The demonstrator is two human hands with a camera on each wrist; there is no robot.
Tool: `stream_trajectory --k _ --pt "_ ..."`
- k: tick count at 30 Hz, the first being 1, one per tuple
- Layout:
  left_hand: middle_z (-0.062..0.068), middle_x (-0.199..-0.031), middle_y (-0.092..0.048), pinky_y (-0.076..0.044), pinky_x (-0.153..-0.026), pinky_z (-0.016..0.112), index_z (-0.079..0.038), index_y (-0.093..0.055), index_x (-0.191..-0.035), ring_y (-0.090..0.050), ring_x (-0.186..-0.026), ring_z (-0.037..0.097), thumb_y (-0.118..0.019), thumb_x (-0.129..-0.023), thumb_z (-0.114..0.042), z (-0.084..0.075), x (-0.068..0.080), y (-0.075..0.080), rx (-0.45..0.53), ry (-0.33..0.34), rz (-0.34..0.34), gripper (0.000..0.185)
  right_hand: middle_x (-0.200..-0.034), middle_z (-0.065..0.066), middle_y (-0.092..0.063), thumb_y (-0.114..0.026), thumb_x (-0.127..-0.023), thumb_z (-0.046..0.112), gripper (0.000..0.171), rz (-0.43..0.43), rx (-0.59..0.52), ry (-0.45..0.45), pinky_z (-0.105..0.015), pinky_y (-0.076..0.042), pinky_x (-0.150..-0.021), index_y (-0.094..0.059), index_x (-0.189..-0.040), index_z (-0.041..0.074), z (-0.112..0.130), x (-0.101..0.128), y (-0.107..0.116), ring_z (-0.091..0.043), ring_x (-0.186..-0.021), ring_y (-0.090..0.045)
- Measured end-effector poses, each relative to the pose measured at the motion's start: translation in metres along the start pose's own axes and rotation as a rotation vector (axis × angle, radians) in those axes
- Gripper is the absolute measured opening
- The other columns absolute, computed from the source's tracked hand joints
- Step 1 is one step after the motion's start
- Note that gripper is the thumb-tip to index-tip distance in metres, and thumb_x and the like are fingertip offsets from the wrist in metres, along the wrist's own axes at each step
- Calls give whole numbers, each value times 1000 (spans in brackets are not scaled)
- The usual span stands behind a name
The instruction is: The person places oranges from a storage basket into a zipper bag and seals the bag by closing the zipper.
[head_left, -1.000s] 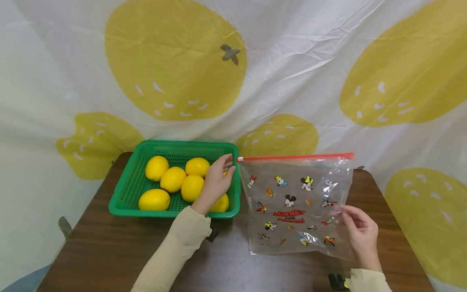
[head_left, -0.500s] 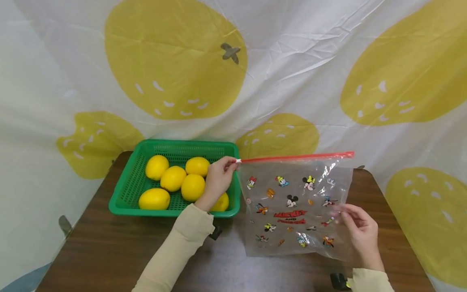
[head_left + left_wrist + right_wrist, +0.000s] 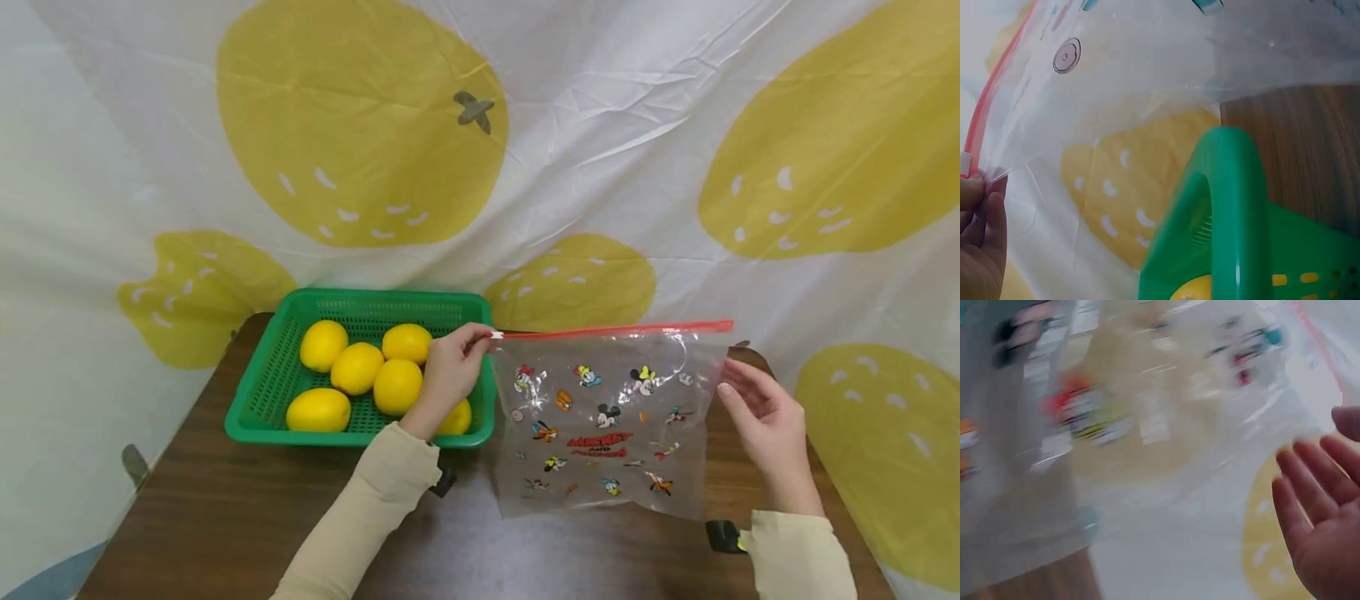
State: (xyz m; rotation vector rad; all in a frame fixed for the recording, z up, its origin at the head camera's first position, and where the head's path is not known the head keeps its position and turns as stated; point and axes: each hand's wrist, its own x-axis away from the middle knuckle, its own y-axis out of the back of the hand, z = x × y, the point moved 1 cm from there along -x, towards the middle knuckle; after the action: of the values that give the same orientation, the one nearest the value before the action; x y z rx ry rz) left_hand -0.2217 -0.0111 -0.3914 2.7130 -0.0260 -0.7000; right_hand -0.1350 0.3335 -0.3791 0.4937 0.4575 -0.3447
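Left hand (image 3: 448, 372) pinches the zip bag's (image 3: 607, 425) slider; right hand (image 3: 765, 414), fingers relaxed, should grip the opposite corner before sliding.

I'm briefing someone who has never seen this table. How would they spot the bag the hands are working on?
Start at the brown table in front of the yellow-fruit cloth, and find the green basket of lemons. Just right of it hangs a clear zip bag, its left top corner pinched by the left hand, with the right hand at its other side. Its red zip strip and small cartoon prints set it apart.
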Motion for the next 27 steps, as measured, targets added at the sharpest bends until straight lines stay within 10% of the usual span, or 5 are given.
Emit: stream_trajectory --k 6,14,27 --pt "7 -81 -69 -51 -63 19 -3 -68 -91 -65 -71 14 -57 -88 -7 -4 3 0 4 -75 -26 12 -110 2 -62 -64 -78 -4 42 -174 136 146 -7 -39 -81 -56 -119 -4 38 -31 -13 -2 -98 -56" --pt "9 -82 -69 -52 -66 22 -2 -68 -92 -66 -73 16 -57 -88 -6 -7 3 2 96 -103 -84 12 -120 -25 -54 -65 -74 7 49 -307 276 445 -40 -32 -103 -54 -119 -8 81 -60 -45 -37 -116 -46" --pt "9 -80 -70 -51 -60 20 0 -68 -90 -66 -68 16 -59 -87 -4 -22 5 3 -7 -142 -110 10 -104 -17 -64 -72 -75 6 37 280 302 708 -42 -46 -86 -62 -110 -2 132 -50 -126 -30 -99 -58"
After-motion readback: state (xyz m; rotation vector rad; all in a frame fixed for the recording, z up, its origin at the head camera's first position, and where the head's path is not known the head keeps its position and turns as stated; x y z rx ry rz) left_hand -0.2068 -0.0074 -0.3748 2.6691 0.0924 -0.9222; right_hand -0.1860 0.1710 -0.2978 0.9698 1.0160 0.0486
